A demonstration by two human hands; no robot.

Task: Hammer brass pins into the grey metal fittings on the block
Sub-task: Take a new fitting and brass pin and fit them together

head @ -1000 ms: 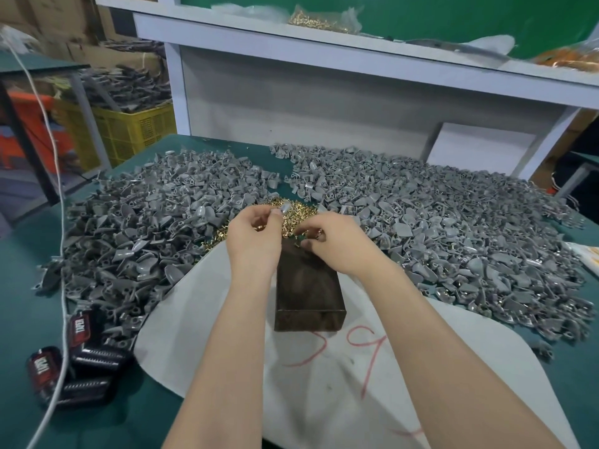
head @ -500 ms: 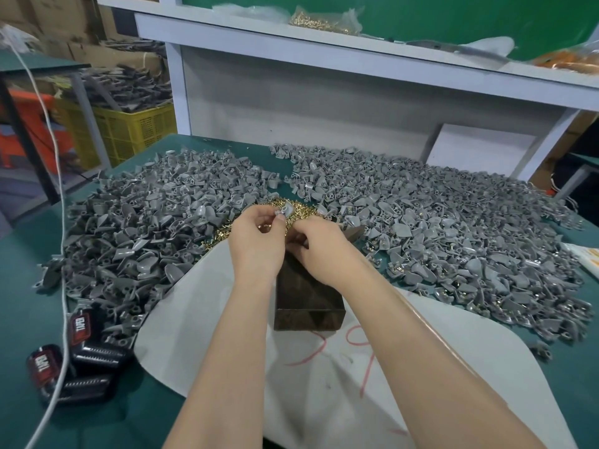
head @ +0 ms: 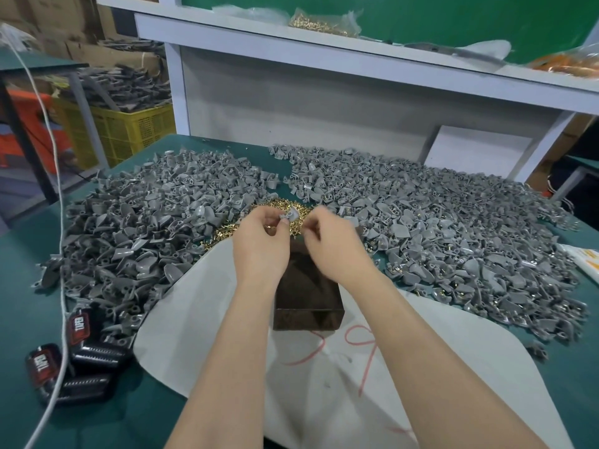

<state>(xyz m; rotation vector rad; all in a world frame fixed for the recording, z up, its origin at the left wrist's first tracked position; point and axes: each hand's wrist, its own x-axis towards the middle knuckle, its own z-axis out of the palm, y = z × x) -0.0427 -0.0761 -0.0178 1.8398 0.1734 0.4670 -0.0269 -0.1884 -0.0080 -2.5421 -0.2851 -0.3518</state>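
2 bare hands work above 1 dark block, which stands on 1 white sheet marked with red scribbles, on a green table. The left hand is raised over the block's far end, fingers curled, pinching 1 grey fitting between thumb and fingertips. The right hand, at 3 o'clock from the left and close beside it, has its fingers bent inward toward that fitting; its fingertips are pinched together, but what they hold is too small to tell. Both forearms run in from the bottom edge and converge over the block. There are 2 large heaps of grey fittings, too many to count: 1 at 9 o'clock from the block and 1 at 2 o'clock. 1 small heap of brass pins lies at 12 o'clock, just beyond the hands and partly hidden by them. At 8 o'clock lie 3 black and red cases, with 1 white cable running across them. 1 clear bag of brass pieces sits on the white shelf at the back, and 1 yellow crate stands beyond the table at 10 o'clock.
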